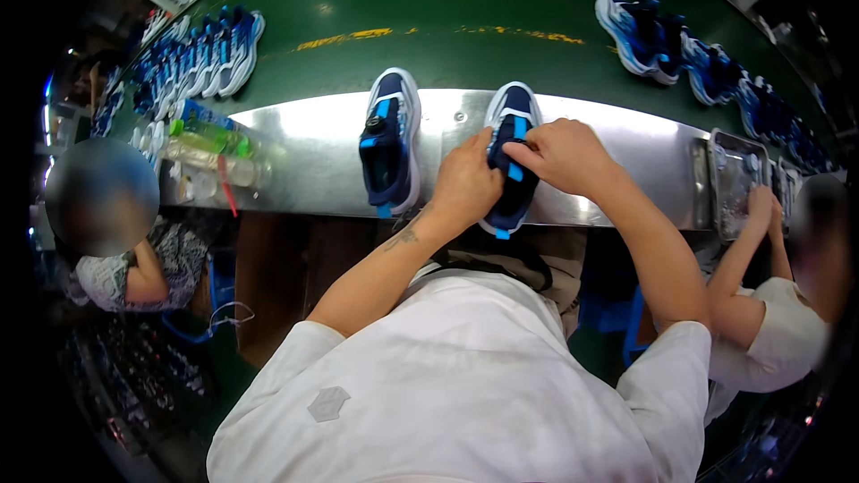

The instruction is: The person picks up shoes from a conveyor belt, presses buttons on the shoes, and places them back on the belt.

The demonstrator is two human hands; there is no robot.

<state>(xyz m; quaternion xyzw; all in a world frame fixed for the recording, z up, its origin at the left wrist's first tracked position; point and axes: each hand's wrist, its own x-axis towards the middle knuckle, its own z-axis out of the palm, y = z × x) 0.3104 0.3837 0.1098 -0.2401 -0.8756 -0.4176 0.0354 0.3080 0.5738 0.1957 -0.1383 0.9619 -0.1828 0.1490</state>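
A navy and bright-blue sneaker (512, 107) with a white sole lies in front of me, toe pointing away, its heel at the near edge of the metal ledge. My left hand (467, 181) is closed against its left side. Over its tongue, my right hand (565, 157) is closed, with curled fingers and the thumb pressed toward the upper; whatever they pinch there is hidden. To the left, a matching sneaker (412, 116) lies apart from my hands, with a round black dial on its tongue.
Beyond the metal ledge (304, 125) runs a green belt (447, 0). Rows of similar sneakers (234, 58) stand at the far left, and more sneakers (631, 36) at the right. Bottles (215, 139) lie on the left; a metal tray (735, 179) is near a co-worker's hands. Another person sits left.
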